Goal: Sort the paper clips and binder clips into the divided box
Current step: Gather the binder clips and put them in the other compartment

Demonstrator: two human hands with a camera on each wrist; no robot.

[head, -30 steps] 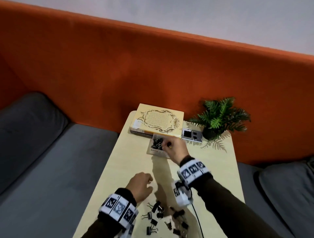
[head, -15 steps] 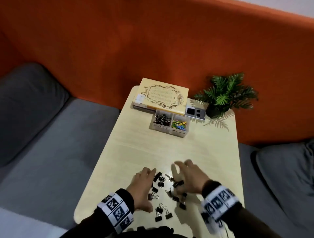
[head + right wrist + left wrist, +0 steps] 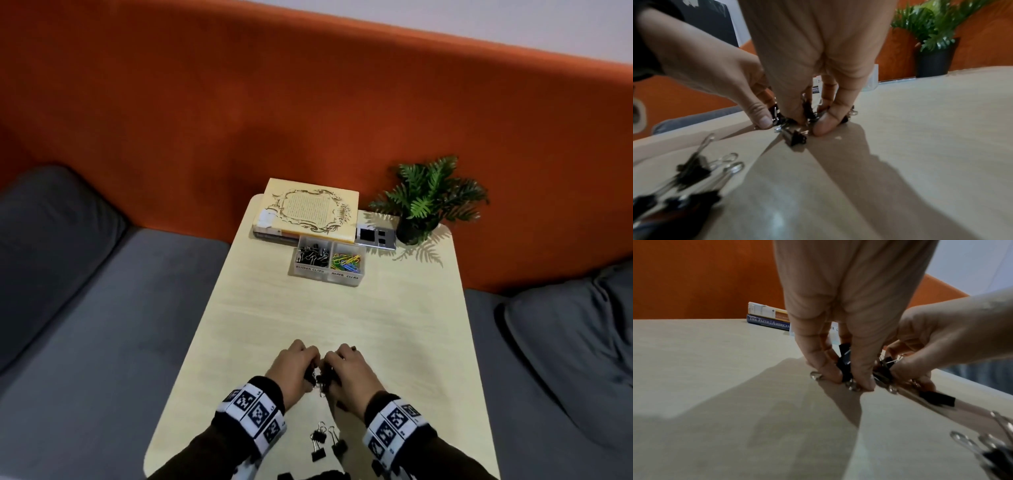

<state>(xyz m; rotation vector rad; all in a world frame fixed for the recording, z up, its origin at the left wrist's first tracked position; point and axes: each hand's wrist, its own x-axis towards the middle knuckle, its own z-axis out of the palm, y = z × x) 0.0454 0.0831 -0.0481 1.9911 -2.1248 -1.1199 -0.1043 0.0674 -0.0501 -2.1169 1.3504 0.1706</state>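
Observation:
Near the table's front edge my left hand (image 3: 297, 368) and right hand (image 3: 346, 371) meet, fingers curled down around a bunch of black binder clips (image 3: 320, 377). In the left wrist view the fingers (image 3: 822, 363) pinch black clips (image 3: 844, 363) against the tabletop. In the right wrist view the thumb and fingers (image 3: 825, 123) close on more binder clips (image 3: 795, 138). A few loose binder clips (image 3: 323, 442) lie nearer me. The clear divided box (image 3: 327, 272) stands at the far end, with binder clips in its left half and coloured paper clips (image 3: 346, 263) in its right half.
A stack of books (image 3: 308, 210) lies behind the box, beside a small grey device (image 3: 375, 237) and a potted fern (image 3: 424, 205). The pale wooden table (image 3: 342, 308) is flanked by grey sofa cushions (image 3: 85, 291) and an orange backrest.
My right hand has come back from the box to the front of the table. Both hands have closed together and gathered the scattered binder clips into a bunch.

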